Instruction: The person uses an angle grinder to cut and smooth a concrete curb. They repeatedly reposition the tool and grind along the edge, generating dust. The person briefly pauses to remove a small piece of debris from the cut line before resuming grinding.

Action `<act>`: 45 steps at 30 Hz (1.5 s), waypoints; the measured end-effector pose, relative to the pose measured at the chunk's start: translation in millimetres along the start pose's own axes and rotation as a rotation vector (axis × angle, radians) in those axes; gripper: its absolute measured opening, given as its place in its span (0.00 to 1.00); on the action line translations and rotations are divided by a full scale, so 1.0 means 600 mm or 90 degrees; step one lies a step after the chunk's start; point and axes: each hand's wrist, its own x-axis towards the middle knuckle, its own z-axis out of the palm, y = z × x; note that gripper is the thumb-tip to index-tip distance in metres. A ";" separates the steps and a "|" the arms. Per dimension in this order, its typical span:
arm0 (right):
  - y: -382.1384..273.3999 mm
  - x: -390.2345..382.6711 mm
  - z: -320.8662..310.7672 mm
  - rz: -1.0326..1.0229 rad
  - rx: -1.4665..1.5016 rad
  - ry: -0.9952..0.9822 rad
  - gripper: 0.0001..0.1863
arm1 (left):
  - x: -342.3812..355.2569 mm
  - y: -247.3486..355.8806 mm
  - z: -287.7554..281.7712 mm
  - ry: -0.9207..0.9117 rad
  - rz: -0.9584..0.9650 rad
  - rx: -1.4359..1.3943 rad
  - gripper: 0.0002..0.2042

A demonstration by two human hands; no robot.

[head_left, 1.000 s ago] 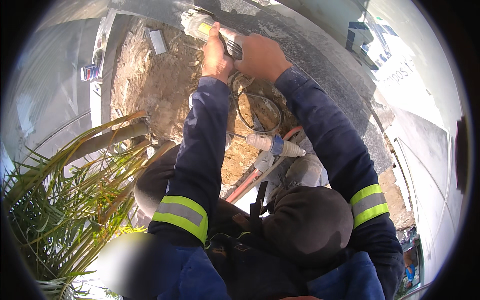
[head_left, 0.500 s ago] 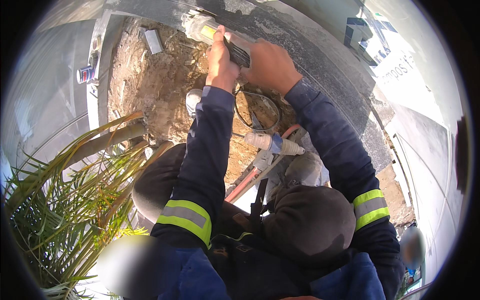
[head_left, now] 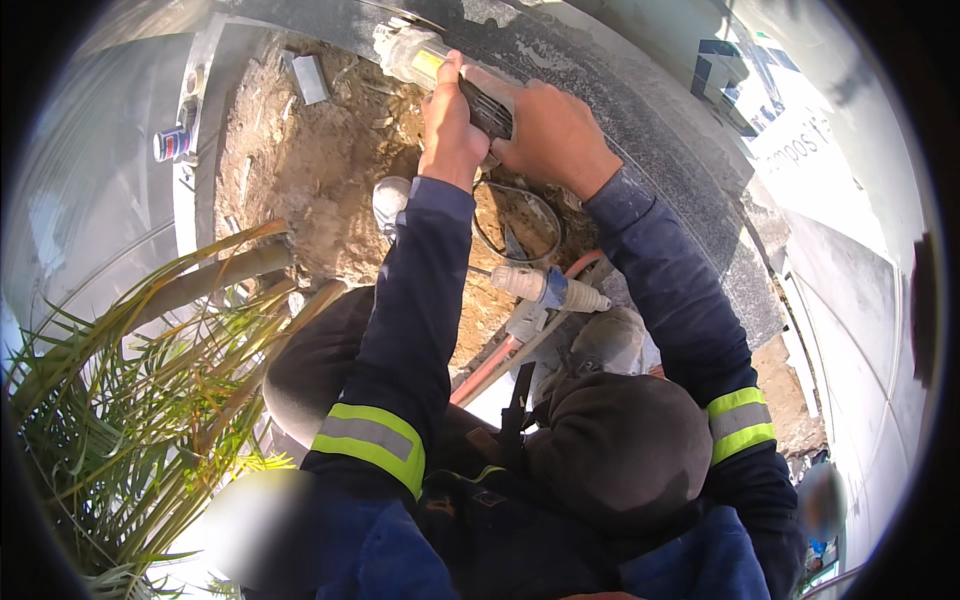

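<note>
An angle grinder (head_left: 420, 62), dusty and pale at its head with a dark vented body, is held in both my hands at the top of the head view. My left hand (head_left: 452, 138) wraps the near side of its body, thumb along the top. From the right, my right hand (head_left: 558, 138) grips the rear of the body. The grinder's head is at the edge of a dark grey stone slab (head_left: 650, 165); I cannot tell whether its disc touches the stone. Below my hands lies a looped dark cable (head_left: 557, 222) on the soil.
A white and blue plug connector (head_left: 550, 289) lies near my knees, beside an orange-red pipe (head_left: 488, 368). Palm fronds (head_left: 150, 420) crowd the left. A small can (head_left: 171, 144) sits on the left ledge. Broken soil (head_left: 300, 165) holds a grey block (head_left: 309, 79).
Both hands and the angle grinder have shifted slightly to the right along the slab's edge. My grip on it looks the same.
</note>
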 end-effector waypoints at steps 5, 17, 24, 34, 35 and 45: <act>0.009 -0.002 0.009 -0.036 0.001 0.035 0.43 | 0.005 -0.002 -0.004 0.005 -0.012 -0.015 0.21; 0.000 0.063 0.017 -0.003 -0.018 -0.036 0.33 | 0.065 0.027 -0.018 -0.036 0.016 0.057 0.23; 0.002 -0.006 -0.008 0.011 -0.004 -0.004 0.41 | -0.010 -0.008 0.013 0.008 -0.026 -0.054 0.18; 0.006 0.073 0.044 0.001 0.035 -0.022 0.27 | 0.057 0.026 -0.015 0.046 0.048 0.020 0.20; 0.000 0.076 0.046 -0.001 0.025 -0.029 0.29 | 0.056 0.030 -0.023 0.036 0.064 0.009 0.19; 0.029 -0.023 0.005 -0.017 0.044 0.101 0.45 | 0.012 -0.025 0.014 0.045 -0.028 0.052 0.28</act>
